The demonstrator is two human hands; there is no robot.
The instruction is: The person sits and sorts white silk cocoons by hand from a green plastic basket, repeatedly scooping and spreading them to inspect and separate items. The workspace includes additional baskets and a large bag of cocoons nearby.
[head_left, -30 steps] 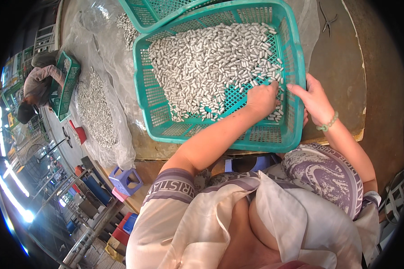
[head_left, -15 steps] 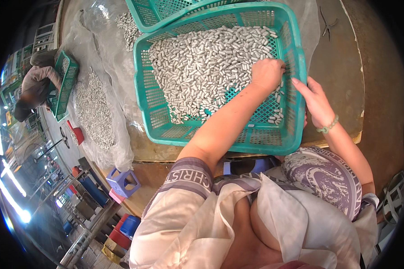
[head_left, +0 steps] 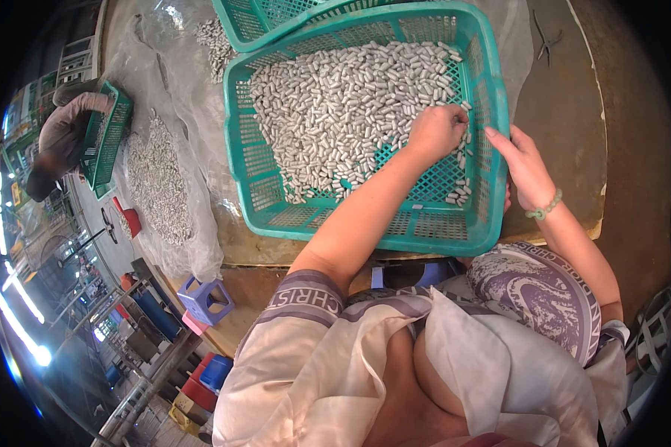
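A green plastic basket (head_left: pixel 365 240) in front of me holds a broad layer of small grey, capsule-shaped pieces (head_left: pixel 343 104). My left hand (head_left: pixel 438 132) is inside it, near the right wall, with fingers curled together among a few pieces; what lies in the fingertips is hidden. Scattered pieces sit just below that hand, along the right side of the basket floor, where bare mesh shows. At the basket's right rim is my right hand (head_left: pixel 528 170), thumb against the rim and the other fingers mostly hidden behind the outer wall.
Behind stands a second green basket (head_left: pixel 257 22). Clear plastic sheeting (head_left: pixel 201 156) lies to the left with a heap of grey pieces (head_left: pixel 156 182) and a red scoop (head_left: pixel 129 217). Pliers (head_left: pixel 546 41) lie at the far right. Another person (head_left: pixel 67 134) bends over a basket at far left.
My left hand has shifted slightly left and down within the basket, fingers still curled. My right hand stays at the rim. The other person's basket has moved a little.
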